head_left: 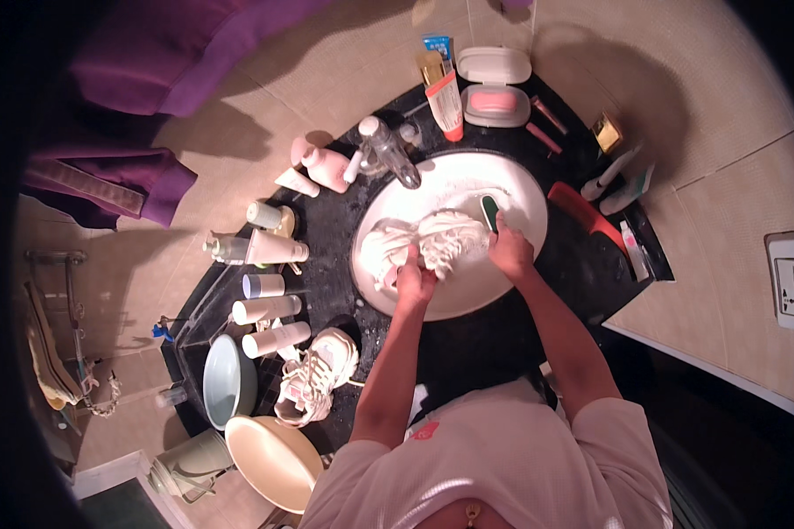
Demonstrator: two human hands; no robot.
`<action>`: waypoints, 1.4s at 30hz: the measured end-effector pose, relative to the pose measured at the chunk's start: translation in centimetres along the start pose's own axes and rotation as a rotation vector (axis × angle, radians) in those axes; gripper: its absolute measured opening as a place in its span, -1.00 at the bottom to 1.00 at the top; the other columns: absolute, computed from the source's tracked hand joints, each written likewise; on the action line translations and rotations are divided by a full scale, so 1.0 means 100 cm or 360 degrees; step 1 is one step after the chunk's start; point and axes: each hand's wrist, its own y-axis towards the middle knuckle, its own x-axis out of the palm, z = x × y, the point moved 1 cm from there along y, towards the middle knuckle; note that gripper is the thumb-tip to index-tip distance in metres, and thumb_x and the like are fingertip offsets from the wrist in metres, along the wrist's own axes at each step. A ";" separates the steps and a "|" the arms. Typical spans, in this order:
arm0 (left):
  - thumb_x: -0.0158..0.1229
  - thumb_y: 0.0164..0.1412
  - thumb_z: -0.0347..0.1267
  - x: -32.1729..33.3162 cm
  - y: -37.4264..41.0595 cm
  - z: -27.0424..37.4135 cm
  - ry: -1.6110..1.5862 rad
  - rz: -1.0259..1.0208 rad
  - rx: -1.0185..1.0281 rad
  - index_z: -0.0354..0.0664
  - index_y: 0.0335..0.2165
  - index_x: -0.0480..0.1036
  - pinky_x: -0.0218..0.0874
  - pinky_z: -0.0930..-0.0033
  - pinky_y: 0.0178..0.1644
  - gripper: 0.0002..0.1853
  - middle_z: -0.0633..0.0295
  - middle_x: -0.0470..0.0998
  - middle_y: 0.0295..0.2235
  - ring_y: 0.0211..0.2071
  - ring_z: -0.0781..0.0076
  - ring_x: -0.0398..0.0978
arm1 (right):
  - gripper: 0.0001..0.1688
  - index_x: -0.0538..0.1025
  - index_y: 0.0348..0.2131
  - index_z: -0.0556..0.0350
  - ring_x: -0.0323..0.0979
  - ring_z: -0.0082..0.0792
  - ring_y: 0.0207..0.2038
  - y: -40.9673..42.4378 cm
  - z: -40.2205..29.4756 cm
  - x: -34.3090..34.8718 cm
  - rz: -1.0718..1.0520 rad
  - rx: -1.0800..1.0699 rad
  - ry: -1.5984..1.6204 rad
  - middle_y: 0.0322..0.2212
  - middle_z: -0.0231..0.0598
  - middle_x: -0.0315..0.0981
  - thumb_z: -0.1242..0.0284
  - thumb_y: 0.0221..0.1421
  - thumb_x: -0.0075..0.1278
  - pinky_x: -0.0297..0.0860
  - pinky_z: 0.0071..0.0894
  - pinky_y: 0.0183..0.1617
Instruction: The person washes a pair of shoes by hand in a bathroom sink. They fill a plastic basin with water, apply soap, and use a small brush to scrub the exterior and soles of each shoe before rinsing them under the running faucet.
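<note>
In the white oval washbasin, a pale shoe lies with what looks like its ridged sole facing up. My left hand grips its near side, thumb on top. My right hand holds a brush with a green back, the index finger stretched along it. The brush is at the shoe's right end; its bristles are hidden, and I cannot tell whether they touch. Soapy water wets the bowl. A second sneaker, beige with laces, rests on the black counter to the left.
A metal faucet juts over the basin's back rim. Bottles and tubes line the left counter, near a blue-grey bowl and a cream basin. Behind stands an open soap box; at right lies a red comb.
</note>
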 end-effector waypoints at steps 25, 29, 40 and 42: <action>-0.10 0.16 -0.10 -0.005 0.029 0.005 0.0954 -0.0164 -0.0031 -0.23 -0.32 0.39 0.16 0.51 -0.47 -0.60 0.40 0.32 -0.65 -0.60 0.56 0.29 | -0.40 0.15 0.06 0.03 0.36 0.14 -0.35 -0.040 -0.054 -0.005 -0.0193 0.0238 0.0650 -0.43 0.14 0.39 0.27 0.02 -0.23 0.29 -0.03 -0.24; -0.12 0.18 -0.13 0.013 0.041 -0.003 0.0206 -0.0340 -0.0192 -0.17 -0.27 0.37 0.16 0.54 -0.49 -0.65 0.35 0.41 -0.49 -0.56 0.55 0.31 | -0.38 0.10 0.09 -0.05 0.36 0.11 -0.44 -0.070 -0.064 -0.003 0.0026 -0.0245 0.0527 -0.52 0.21 0.32 0.29 0.02 -0.20 0.29 -0.01 -0.34; -0.23 0.21 -0.10 0.015 0.026 0.011 0.0017 -0.0204 -0.0197 -0.21 -0.21 0.33 0.24 0.30 -0.17 -0.58 0.23 0.44 -0.32 -0.28 0.36 0.38 | -0.35 0.10 0.10 -0.22 0.39 0.12 -0.45 -0.068 -0.074 -0.002 -0.0175 -0.0270 0.0478 -0.54 0.15 0.38 0.23 0.00 -0.16 0.30 0.00 -0.30; -0.27 0.24 -0.15 0.013 0.020 0.005 0.0047 -0.0244 -0.0208 -0.23 -0.14 0.29 0.25 0.31 -0.19 -0.58 0.21 0.44 -0.29 -0.27 0.38 0.39 | -0.37 0.08 0.11 -0.20 0.39 0.13 -0.44 -0.048 -0.063 -0.001 -0.0136 -0.0096 0.0343 -0.52 0.15 0.39 0.23 0.03 -0.21 0.29 0.02 -0.30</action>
